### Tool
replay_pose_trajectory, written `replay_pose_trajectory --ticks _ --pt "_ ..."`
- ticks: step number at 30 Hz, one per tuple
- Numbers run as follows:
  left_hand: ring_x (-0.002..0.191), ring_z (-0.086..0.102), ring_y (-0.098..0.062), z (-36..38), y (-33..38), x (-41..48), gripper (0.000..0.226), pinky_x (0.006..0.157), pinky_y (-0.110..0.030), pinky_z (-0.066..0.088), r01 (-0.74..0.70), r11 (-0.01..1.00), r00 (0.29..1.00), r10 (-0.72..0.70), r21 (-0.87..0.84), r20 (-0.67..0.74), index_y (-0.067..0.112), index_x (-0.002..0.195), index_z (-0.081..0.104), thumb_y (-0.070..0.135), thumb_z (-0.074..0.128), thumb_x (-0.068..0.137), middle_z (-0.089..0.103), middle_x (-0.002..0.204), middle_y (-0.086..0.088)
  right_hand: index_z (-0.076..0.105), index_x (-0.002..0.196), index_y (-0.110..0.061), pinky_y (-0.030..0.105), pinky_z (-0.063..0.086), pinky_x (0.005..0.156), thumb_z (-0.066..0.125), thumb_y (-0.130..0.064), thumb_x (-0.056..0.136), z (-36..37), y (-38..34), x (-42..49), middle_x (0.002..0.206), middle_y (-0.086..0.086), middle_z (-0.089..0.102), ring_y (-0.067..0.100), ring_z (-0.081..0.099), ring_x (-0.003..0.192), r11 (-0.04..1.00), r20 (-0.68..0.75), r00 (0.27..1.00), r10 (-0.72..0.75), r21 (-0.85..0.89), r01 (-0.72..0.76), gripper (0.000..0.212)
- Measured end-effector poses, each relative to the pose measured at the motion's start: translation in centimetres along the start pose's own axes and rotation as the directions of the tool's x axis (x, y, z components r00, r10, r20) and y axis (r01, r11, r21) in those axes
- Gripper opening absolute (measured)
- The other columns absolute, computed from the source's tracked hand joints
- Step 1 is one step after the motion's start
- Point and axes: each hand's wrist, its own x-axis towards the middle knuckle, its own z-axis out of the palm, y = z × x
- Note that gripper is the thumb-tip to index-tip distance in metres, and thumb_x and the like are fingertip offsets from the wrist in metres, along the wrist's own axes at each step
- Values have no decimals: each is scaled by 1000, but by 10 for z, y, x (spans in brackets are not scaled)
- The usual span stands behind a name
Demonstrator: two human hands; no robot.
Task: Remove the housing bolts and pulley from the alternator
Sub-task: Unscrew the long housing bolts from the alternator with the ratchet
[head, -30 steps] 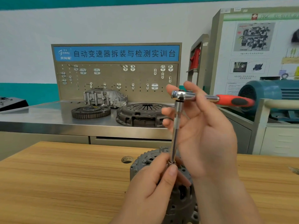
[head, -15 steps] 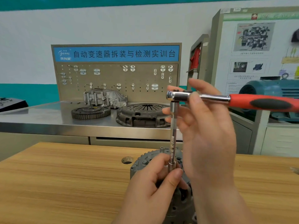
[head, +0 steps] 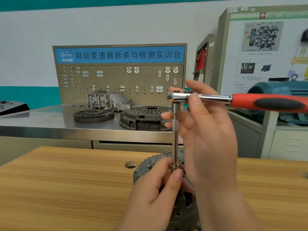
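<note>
A grey alternator (head: 146, 165) stands on the wooden table (head: 66, 189), mostly hidden behind my hands. A chrome extension bar (head: 175, 139) rises upright from its top. My left hand (head: 155, 197) pinches the bar's lower end and socket between thumb and fingers. On the bar's top sits a ratchet (head: 211, 97), its red and black handle (head: 266, 102) reaching out to the right edge. My right hand (head: 210, 139) holds the ratchet just behind its head, thumb across the shaft. The bolt under the socket and the pulley are hidden.
A round hole (head: 131, 164) is in the table left of the alternator. Behind stands a steel bench (head: 41, 124) with a toothed flywheel (head: 93, 115), a clutch cover (head: 145, 118), an aluminium housing (head: 108, 100) and a pegboard (head: 120, 80). A blue motor (head: 283, 90) sits at the right.
The ratchet handle has swung round on the right toward me and now looks longer. The ratchet head shifted slightly left. My left hand has stayed on the bar's lower end.
</note>
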Motion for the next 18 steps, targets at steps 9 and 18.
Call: replay_pose_trajectory --ticks 9,18 --pt "63 61 -11 3 -5 3 29 61 -15 44 51 997 999 -52 -61 -14 50 100 60 57 54 72 74 74 10 67 105 -29 29 54 62 56 -27 90 -8 3 4 90 -4 69 18 65 71 999 -13 1000 25 29 -24 19" --pt "81 65 -10 2 1 1 32 71 -25 49 -20 1000 1000 20 19 -19 54 106 55 63 39 79 71 87 21 63 109 -20 27 54 59 56 -34 87 -5 0 4 99 5 72 18 66 62 920 121 963 243 284 -268 27"
